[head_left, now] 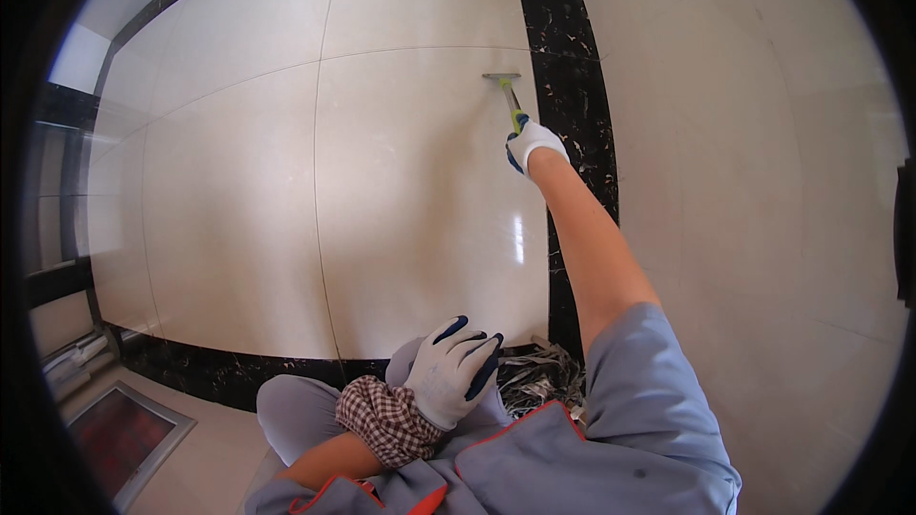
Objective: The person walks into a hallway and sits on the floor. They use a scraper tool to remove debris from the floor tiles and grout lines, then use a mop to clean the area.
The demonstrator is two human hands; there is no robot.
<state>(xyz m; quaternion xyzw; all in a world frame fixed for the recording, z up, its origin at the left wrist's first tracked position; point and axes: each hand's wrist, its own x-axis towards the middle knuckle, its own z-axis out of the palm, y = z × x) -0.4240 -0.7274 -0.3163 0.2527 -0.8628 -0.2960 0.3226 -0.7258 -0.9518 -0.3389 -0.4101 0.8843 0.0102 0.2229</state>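
My right hand (532, 145), in a white glove with blue fingertips, is stretched far out and grips the yellow-green handle of a scraper (509, 95). The scraper's flat metal blade lies against a large cream floor tile (420, 200), close to a black marble strip (571, 114). My left hand (453, 372), in the same kind of glove, rests flat with fingers spread on my grey-clad knee. A checked brown cuff covers the left wrist.
Black marble border (219, 372) runs along the tile's near edge. A crumpled heap of grey scraps (539, 377) lies beside my knee. A metal-framed dark floor hatch (124, 429) sits at the lower left. More cream tiles (754, 181) spread to the right.
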